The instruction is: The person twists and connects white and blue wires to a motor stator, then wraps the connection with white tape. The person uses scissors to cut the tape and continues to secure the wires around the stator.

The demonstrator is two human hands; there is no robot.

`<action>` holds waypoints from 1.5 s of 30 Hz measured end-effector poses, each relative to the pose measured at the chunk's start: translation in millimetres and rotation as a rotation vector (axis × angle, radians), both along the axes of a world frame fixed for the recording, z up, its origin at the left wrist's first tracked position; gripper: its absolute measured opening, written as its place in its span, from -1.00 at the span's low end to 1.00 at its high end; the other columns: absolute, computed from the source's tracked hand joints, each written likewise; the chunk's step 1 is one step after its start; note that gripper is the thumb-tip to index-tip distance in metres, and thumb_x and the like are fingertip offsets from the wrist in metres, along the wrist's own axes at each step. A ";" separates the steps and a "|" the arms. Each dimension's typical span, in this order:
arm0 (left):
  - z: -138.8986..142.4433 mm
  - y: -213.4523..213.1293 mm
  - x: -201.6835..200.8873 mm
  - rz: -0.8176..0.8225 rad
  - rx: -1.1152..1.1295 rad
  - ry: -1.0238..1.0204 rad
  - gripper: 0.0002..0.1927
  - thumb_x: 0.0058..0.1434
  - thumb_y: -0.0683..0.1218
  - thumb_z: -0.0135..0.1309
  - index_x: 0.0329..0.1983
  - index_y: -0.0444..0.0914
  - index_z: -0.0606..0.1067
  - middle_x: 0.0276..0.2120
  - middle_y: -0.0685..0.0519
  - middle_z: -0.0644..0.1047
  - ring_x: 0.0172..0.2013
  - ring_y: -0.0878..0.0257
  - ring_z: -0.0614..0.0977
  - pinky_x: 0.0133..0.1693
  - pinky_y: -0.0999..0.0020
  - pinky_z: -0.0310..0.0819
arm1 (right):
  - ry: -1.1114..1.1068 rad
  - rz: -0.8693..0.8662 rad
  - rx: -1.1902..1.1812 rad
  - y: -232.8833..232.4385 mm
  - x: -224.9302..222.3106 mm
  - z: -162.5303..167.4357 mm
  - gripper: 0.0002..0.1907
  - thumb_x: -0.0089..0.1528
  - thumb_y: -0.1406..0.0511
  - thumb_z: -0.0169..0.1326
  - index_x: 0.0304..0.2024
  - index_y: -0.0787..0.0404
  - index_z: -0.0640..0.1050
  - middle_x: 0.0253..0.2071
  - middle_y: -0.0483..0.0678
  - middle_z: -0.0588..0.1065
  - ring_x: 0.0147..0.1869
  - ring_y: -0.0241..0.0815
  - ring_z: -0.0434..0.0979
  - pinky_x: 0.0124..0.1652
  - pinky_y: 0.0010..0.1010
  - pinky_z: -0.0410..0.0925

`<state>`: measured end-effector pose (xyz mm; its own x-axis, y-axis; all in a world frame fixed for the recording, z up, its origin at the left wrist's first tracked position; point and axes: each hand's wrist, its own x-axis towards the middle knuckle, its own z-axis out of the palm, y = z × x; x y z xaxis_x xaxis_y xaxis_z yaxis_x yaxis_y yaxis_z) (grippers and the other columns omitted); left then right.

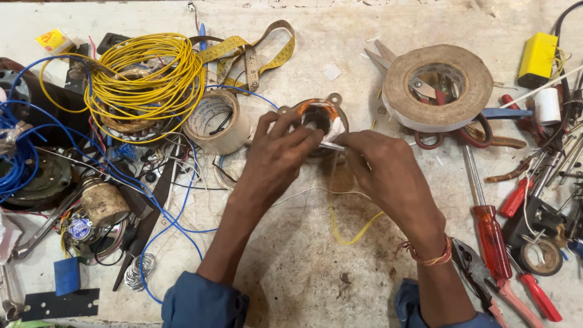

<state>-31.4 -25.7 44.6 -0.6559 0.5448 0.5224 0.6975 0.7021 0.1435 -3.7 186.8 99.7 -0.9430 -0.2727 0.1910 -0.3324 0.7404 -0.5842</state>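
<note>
At the centre of the frame, a round metal stator with copper-coloured windings (320,116) rests on the worn workbench (303,267), steadied by the left hand (276,157), fingers curled over its rim, while the right hand (382,167) pinches a white strip of insulating paper (333,135) against it. Two tape rolls flank it: a pale roll (218,121) left, a wide brown roll (438,85) upper right. One yellow wire coil (149,79) lies upper left.

Copper-orange winding (317,109) under my fingers, yellow wire coil (146,76) upper left, blue wire (24,146) beside it, red-handled screwdriver (490,240) lower right.
</note>
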 end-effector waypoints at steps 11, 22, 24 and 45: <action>-8.7 6.5 11.0 0.027 0.143 0.025 -0.71 0.16 -0.23 0.23 -0.04 -0.25 0.55 -0.16 0.08 0.62 0.06 0.08 0.52 0.14 0.11 0.28 | 0.206 0.088 -0.147 11.5 -19.3 -14.8 -0.79 0.21 0.52 0.16 -0.13 0.25 0.66 -0.22 0.04 0.61 -0.17 -0.03 0.65 -0.18 -0.28 0.47; -11.8 8.1 11.0 0.057 0.262 0.054 -0.69 0.07 -0.31 0.20 -0.09 -0.23 0.60 -0.13 0.12 0.65 0.03 0.13 0.53 0.11 0.10 0.25 | 0.308 -0.043 0.342 -10.2 24.4 -17.7 -0.85 0.29 0.24 0.25 -0.31 0.18 0.61 -0.50 -0.06 0.53 -0.43 -0.09 0.58 -0.43 -0.23 0.40; -11.7 7.6 11.0 0.061 0.280 0.049 -0.66 0.05 -0.34 0.18 -0.10 -0.23 0.61 -0.14 0.12 0.65 0.02 0.12 0.53 0.12 0.09 0.25 | 0.211 -0.076 0.392 -17.8 28.7 -25.7 -0.83 0.30 0.22 0.21 -0.31 0.16 0.57 -0.46 -0.06 0.56 -0.40 -0.10 0.63 -0.44 -0.24 0.42; -16.0 13.0 8.9 0.137 0.413 0.022 -0.83 0.20 -0.23 0.27 -0.13 -0.24 0.62 -0.29 0.07 0.65 -0.02 0.11 0.56 0.06 0.16 0.29 | 0.250 -0.271 -0.127 -25.4 36.8 -23.4 -0.76 0.22 0.46 0.12 -0.05 0.33 0.59 -0.26 0.11 0.51 -0.33 0.08 0.55 -0.32 -0.16 0.40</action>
